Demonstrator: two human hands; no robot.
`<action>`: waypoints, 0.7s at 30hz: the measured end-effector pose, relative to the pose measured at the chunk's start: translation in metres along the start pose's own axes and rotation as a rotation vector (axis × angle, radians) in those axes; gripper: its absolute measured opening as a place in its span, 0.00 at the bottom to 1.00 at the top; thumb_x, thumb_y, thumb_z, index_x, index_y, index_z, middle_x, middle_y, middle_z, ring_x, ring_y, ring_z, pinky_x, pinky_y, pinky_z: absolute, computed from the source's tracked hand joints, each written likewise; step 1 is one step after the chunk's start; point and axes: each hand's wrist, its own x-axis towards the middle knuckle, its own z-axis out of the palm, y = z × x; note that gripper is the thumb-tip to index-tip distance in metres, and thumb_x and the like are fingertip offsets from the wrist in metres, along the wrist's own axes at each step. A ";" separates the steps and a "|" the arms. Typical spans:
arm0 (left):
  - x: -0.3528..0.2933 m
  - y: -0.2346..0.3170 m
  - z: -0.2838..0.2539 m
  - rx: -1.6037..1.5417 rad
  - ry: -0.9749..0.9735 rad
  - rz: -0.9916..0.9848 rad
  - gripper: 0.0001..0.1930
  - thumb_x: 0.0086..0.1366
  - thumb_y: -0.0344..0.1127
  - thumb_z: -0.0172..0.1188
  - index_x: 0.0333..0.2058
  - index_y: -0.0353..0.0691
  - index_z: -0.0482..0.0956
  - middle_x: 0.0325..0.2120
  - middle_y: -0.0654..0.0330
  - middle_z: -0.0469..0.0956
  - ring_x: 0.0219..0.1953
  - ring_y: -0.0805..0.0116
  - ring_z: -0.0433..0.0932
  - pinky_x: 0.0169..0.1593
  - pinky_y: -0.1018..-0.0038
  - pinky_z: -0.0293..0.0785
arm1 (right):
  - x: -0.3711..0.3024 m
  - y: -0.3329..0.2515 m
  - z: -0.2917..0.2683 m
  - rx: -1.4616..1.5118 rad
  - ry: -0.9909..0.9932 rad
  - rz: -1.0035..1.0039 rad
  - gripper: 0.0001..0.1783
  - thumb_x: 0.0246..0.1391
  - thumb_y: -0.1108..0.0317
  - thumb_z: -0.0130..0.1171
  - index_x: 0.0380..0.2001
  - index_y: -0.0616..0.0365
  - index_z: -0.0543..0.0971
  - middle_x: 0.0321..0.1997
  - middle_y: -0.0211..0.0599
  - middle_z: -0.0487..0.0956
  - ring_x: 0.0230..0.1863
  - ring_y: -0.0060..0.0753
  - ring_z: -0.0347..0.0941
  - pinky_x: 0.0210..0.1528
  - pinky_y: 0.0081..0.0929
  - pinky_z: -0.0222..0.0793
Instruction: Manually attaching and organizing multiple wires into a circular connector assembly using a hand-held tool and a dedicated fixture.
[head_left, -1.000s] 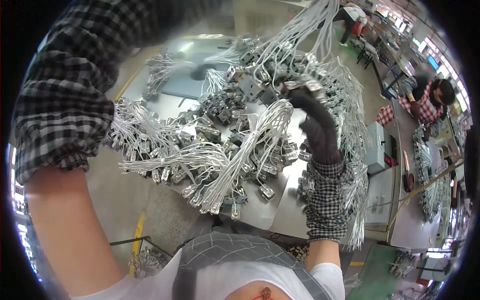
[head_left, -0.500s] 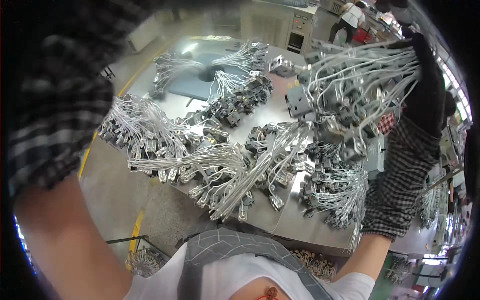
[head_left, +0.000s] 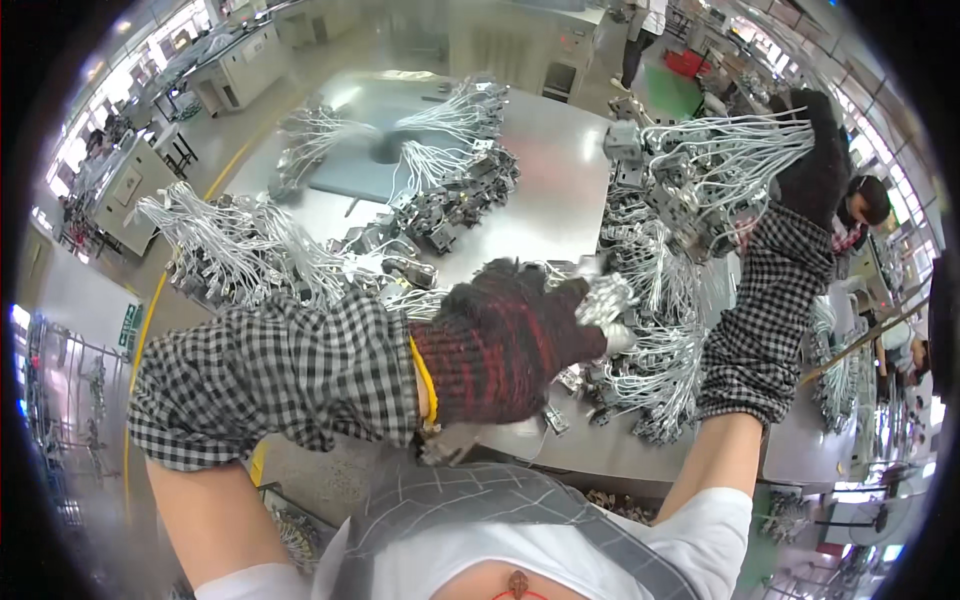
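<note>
My right hand [head_left: 815, 165], in a dark glove and checked sleeve, is raised at the right. It is closed round the wire ends of a bunch of small grey parts with white leads [head_left: 715, 180], which hangs to its left. My left hand [head_left: 510, 345], in a dark red and black glove, reaches across the near part of the table. Its fingers are curled round a bundle of white wires [head_left: 608, 300], whose pale strands show past the fingertips. The glove hides the rest of that bundle. Beneath the right-hand bunch lie more wired parts [head_left: 655, 375].
A heap of wired parts [head_left: 240, 245] lies at the table's left edge. Farther back, more bunches [head_left: 460, 190] ring a blue-grey plate [head_left: 350, 175] on the metal table [head_left: 560, 190]. A person [head_left: 640, 40] stands beyond the table; another [head_left: 865, 205] is at the far right.
My left hand has come down from the upper left to the wire bundle at the table's middle. My right hand still holds its bunch, with the parts now swung slightly right.
</note>
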 end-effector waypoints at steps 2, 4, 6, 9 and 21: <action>0.009 0.002 -0.002 -0.055 -0.303 -0.209 0.28 0.51 0.36 0.61 0.54 0.50 0.74 0.37 0.52 0.79 0.35 0.58 0.81 0.45 0.54 0.74 | -0.022 -0.023 0.037 0.374 0.193 0.313 0.19 0.61 0.67 0.57 0.50 0.70 0.75 0.42 0.47 0.80 0.46 0.44 0.79 0.48 0.41 0.78; 0.002 -0.018 -0.008 0.008 -0.159 -0.179 0.24 0.48 0.30 0.60 0.48 0.47 0.77 0.27 0.59 0.79 0.30 0.59 0.81 0.43 0.56 0.73 | -0.019 -0.011 0.028 0.325 0.182 0.312 0.19 0.61 0.65 0.57 0.50 0.70 0.76 0.39 0.45 0.81 0.43 0.42 0.79 0.46 0.40 0.78; -0.007 -0.033 -0.009 -0.002 -0.030 -0.164 0.26 0.46 0.27 0.61 0.48 0.47 0.78 0.25 0.60 0.78 0.30 0.58 0.81 0.40 0.59 0.72 | -0.023 0.000 0.023 0.250 0.075 0.144 0.14 0.56 0.63 0.65 0.37 0.65 0.79 0.29 0.38 0.80 0.27 0.35 0.76 0.30 0.34 0.75; -0.018 -0.039 -0.005 0.081 0.063 -0.107 0.28 0.45 0.27 0.61 0.50 0.48 0.78 0.27 0.58 0.78 0.30 0.57 0.80 0.36 0.60 0.73 | -0.035 0.025 0.047 0.256 0.124 0.301 0.21 0.59 0.49 0.61 0.33 0.59 0.77 0.21 0.26 0.67 0.22 0.23 0.64 0.25 0.22 0.61; -0.036 0.002 -0.017 0.277 0.040 -0.350 0.18 0.56 0.40 0.58 0.46 0.46 0.79 0.35 0.53 0.77 0.38 0.55 0.77 0.47 0.54 0.70 | -0.113 0.164 0.129 0.184 -0.596 0.422 0.26 0.65 0.43 0.49 0.39 0.57 0.78 0.29 0.35 0.79 0.31 0.31 0.79 0.35 0.31 0.78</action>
